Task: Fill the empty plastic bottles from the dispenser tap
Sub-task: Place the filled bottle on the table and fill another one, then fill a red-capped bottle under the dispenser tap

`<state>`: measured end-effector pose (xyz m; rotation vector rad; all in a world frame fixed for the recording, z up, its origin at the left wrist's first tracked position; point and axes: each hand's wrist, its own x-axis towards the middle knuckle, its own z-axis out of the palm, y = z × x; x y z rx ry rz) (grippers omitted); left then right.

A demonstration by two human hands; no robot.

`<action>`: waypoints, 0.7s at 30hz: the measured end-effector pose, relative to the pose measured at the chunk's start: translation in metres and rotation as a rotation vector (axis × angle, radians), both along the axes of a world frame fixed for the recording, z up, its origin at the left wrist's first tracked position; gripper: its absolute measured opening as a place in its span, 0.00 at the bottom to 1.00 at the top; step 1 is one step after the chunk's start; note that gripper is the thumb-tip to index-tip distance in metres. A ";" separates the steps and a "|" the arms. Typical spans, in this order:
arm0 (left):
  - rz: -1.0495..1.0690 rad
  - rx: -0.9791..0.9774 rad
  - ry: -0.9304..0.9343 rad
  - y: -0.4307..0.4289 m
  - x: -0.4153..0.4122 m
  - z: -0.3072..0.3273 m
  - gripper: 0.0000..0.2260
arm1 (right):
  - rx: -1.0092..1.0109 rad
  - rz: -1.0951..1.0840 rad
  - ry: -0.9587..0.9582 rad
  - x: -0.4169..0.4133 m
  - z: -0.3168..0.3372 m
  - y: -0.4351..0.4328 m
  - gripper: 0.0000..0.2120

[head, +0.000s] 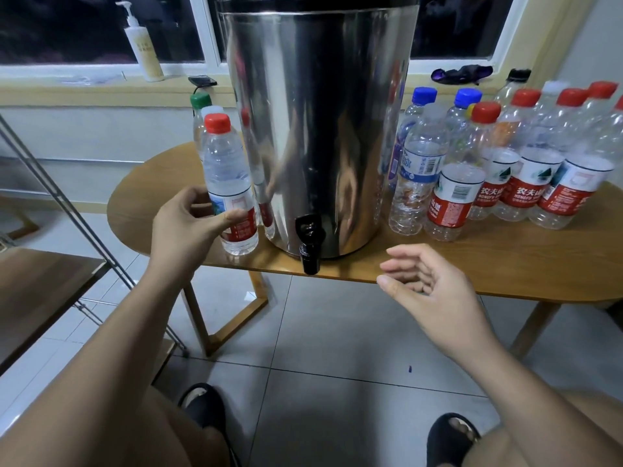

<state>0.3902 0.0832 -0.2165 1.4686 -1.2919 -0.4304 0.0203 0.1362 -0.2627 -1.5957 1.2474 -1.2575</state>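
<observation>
Red-capped bottle [226, 163] held upright by the left hand [188, 227] beside the steel dispenser [320, 129].

The bottle is stood on the wooden table [472, 264] near its front edge, just left of the dispenser; the thumb is laid across its label and the fingers are curled at its left side. The black tap [309, 244] is seen overhanging the table's front edge, with open space beneath it above the tiled floor [337, 332]. The right hand [428, 284] is held in front of that edge, fingers loosely spread, nothing gripped. Capped bottles [505, 170] are crowded to the dispenser's right.
</observation>
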 end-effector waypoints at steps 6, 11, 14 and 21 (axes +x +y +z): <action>0.011 0.002 -0.064 -0.025 0.007 -0.005 0.22 | -0.041 -0.079 -0.011 -0.011 0.003 -0.010 0.16; 0.069 -0.006 -0.045 -0.042 0.012 -0.012 0.25 | -0.067 -0.165 0.012 -0.019 0.005 -0.016 0.14; 0.086 0.015 -0.013 -0.044 0.017 -0.019 0.25 | -0.068 -0.198 0.034 -0.023 0.005 -0.019 0.14; 0.038 0.097 0.057 -0.024 0.022 -0.028 0.22 | -0.084 -0.317 0.053 -0.036 0.008 -0.031 0.13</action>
